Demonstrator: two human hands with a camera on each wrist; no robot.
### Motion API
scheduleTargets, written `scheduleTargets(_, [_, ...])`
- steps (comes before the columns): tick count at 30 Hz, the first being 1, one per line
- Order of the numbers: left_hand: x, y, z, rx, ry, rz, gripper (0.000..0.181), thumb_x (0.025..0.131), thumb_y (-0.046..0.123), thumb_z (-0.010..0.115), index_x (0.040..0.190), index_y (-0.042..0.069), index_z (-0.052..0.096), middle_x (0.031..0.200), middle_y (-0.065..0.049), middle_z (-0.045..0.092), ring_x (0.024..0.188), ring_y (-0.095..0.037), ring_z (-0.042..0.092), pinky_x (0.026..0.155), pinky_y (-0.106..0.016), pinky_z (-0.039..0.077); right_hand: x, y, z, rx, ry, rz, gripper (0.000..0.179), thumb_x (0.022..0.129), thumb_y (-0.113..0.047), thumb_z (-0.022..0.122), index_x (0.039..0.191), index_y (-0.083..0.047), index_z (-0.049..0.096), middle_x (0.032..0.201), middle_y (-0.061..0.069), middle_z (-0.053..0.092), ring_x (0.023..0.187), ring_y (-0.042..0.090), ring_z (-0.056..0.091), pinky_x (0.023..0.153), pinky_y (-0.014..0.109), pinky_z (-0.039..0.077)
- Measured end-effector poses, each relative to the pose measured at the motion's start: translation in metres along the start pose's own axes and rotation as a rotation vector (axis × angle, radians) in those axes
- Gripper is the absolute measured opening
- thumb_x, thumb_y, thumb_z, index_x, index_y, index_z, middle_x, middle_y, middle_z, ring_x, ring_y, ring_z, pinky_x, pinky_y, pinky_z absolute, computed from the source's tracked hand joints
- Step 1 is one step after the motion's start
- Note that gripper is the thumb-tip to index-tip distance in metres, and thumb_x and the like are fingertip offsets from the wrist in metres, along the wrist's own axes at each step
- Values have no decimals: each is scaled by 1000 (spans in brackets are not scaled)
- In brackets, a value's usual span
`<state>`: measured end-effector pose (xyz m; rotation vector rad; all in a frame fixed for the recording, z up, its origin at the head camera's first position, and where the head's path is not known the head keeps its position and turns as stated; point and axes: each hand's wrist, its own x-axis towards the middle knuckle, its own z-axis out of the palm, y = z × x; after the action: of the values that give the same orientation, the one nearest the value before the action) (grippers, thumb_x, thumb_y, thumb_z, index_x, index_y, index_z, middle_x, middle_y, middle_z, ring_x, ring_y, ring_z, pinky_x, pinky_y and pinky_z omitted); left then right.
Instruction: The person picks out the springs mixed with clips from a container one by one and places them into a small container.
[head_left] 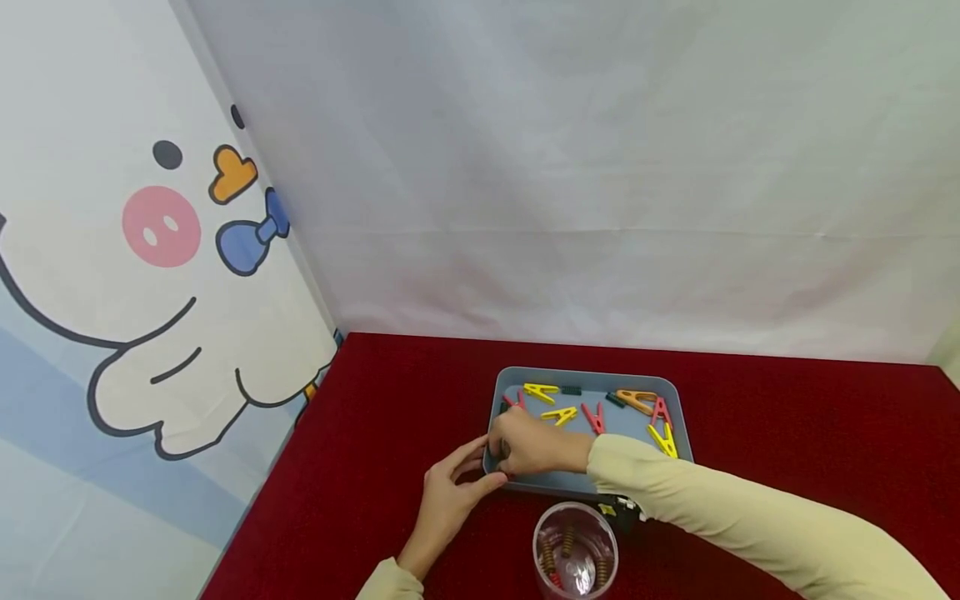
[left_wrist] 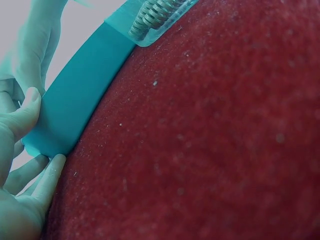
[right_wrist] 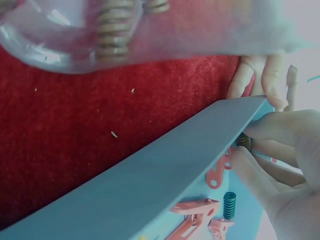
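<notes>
My right hand point(head_left: 528, 442) reaches into the near left corner of the blue-grey tray point(head_left: 600, 375). In the right wrist view its thumb and fingers pinch a brown coil spring point(right_wrist: 243, 142), partly hidden by the fingertips. My left hand point(head_left: 447, 498) holds that same corner from outside, thumb at the near wall and fingers along the left side. Yellow spring clamps point(head_left: 559, 415), red spring clamps point(head_left: 593, 418) and an orange spring clamp point(head_left: 636, 401) lie in the tray. Among them are dark green coil springs point(right_wrist: 229, 205).
A clear plastic jar point(head_left: 576, 550) with several brown springs and something red inside stands just in front of the tray. A small black object point(head_left: 621, 512) sits between them, partly under the right sleeve. Red cloth point(head_left: 795, 433) covers the table, with a white curtain point(head_left: 600, 167) behind.
</notes>
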<state>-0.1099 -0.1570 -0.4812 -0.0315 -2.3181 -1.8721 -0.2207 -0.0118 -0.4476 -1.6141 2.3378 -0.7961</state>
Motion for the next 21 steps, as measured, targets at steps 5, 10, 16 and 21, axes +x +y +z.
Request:
scheduleTargets(5, [0, 1, 1, 2, 9, 7, 54, 78, 14, 78, 128, 6, 60, 122, -11, 61, 104, -30, 61, 78, -28, 52, -5, 1, -1, 27, -1, 13, 7, 73, 3, 72, 79, 1, 72, 81, 9, 65, 56, -1, 54, 49, 12, 43])
scheduleTargets(10, [0, 3, 2, 8, 7, 8, 55, 78, 16, 79, 128, 4, 59, 121, -12, 62, 104, -30, 61, 82, -35, 51, -10, 1, -3, 35, 9, 19, 9, 72, 3, 73, 81, 1, 72, 83, 9, 66, 63, 7, 60, 54, 14, 45])
scheduleTargets(16, [1, 1, 2, 11, 2, -2, 56, 79, 12, 78, 129, 2, 57, 122, -15, 60, 105, -32, 60, 85, -43, 49, -16, 2, -7, 57, 22, 32, 8, 73, 1, 74, 81, -1, 72, 80, 6, 66, 66, 9, 61, 57, 16, 46])
scheduleTargets(21, [4, -13, 4, 10, 21, -2, 56, 78, 14, 79, 130, 5, 58, 124, -13, 60, 106, -30, 60, 83, -41, 50, -21, 1, -10, 73, 28, 17, 6, 74, 0, 75, 80, -2, 72, 79, 5, 66, 65, 3, 58, 58, 16, 46])
